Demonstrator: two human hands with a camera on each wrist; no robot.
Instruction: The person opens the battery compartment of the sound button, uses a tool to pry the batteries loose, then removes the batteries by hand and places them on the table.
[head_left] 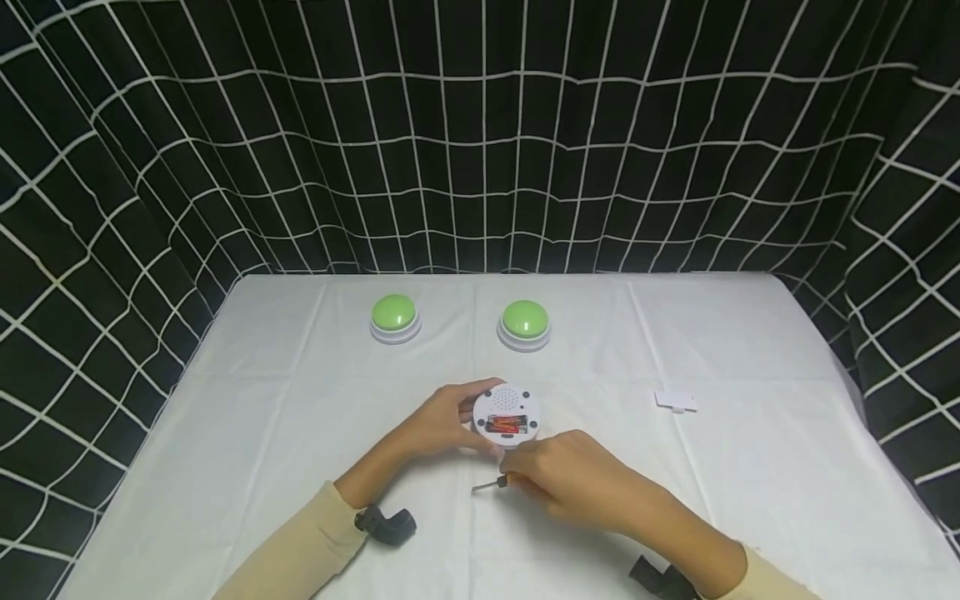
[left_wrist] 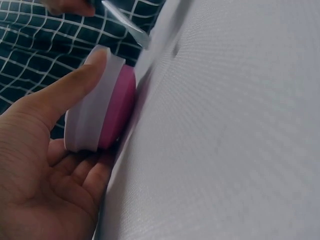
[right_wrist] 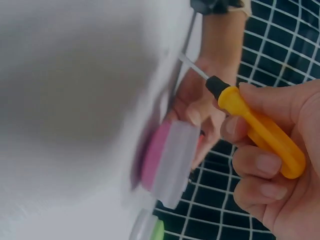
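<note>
A round push button with a white base and pink dome (left_wrist: 119, 107) lies face down on the white cloth. Its underside (head_left: 506, 397) faces up, showing speaker holes, dark feet and an uncovered battery bay with red batteries (head_left: 507, 424). My left hand (head_left: 438, 423) grips the base from the left, thumb on the rim and fingers round the other side. My right hand (head_left: 573, 477) holds a yellow-handled screwdriver (right_wrist: 265, 131) just in front of the button. The screwdriver's metal shaft (head_left: 487, 486) points left, low over the cloth and away from the battery bay.
Two green push buttons, one on the left (head_left: 393, 313) and one on the right (head_left: 525, 321), stand dome up farther back. A small white battery cover (head_left: 676, 402) lies to the right. The white-clothed table (head_left: 225, 417) is enclosed by a black curtain with white grid lines (head_left: 480, 150).
</note>
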